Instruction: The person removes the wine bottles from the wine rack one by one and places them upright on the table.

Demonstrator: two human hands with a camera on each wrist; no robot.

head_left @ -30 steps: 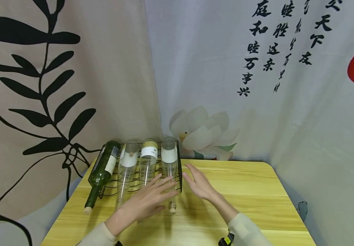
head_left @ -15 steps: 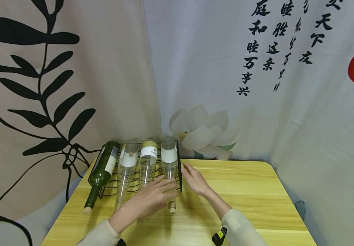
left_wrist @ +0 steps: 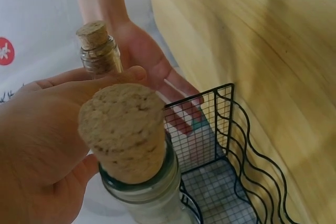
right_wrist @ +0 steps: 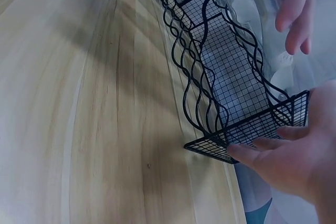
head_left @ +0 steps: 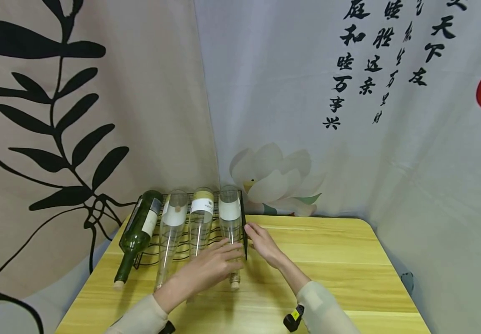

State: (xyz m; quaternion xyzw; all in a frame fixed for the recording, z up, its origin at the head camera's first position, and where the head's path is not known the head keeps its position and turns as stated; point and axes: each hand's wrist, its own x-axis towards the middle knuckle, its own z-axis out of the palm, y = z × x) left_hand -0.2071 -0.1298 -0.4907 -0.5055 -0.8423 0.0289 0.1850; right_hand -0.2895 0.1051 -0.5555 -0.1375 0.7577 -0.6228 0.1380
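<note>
A black wire wine rack [right_wrist: 231, 77] with wavy rails and mesh end panels stands at the table's back left. It bears a green corked bottle [head_left: 141, 227] and three clear bottles, necks toward me. My left hand [head_left: 213, 266] reaches over the rightmost clear bottle [head_left: 229, 211]; in the right wrist view its thumb and fingers lie on either side of the neck. A larger cork [left_wrist: 126, 129] in another bottle comes close to the left wrist camera. My right hand [head_left: 265, 243] rests its nearly straight fingers [right_wrist: 247, 153] against the rack's right mesh panel [right_wrist: 252, 129].
The rack and bottles sit on a light wooden table [head_left: 328, 260], whose back edge meets a hanging cloth [head_left: 290, 93] with printed plants and writing. Bottle necks jut past the rack's front. A black wrist strap piece [head_left: 293, 318] shows below my right sleeve.
My right hand has moved slightly left up to the rack's side panel. The left hand's spread fingers have drawn together and lowered around the right bottle's neck. Bottles and rack have hardly moved.
</note>
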